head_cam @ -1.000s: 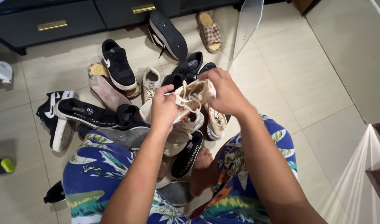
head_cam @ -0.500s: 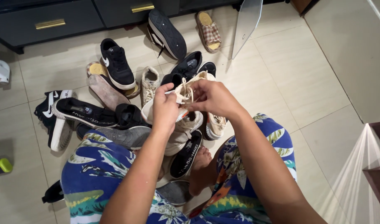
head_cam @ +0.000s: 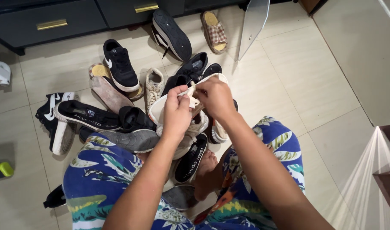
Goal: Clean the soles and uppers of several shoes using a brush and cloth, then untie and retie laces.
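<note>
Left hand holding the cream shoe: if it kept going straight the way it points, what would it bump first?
Probably the black sneakers lying just beyond the cream lace-up shoe that the left hand grips; depth is hard to judge from above.

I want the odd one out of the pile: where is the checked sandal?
The checked sandal lies at the top of the head view, right of centre, between an overturned black shoe and a leaning white panel.

**Shoes scattering across the tile**

I'm looking at a black sneaker (head_cam: 119,64) lying toe-down near the dark drawer cabinet (head_cam: 54,21), and a black shoe (head_cam: 171,34) is showing its sole beside a plaid slide sandal (head_cam: 213,30). A black slip-on with a white sole (head_cam: 86,116) is lying left of the heap. A cream sneaker (head_cam: 154,86) is sitting mid-pile. A yellow-capped object (head_cam: 2,169) is lying at far left.
</note>
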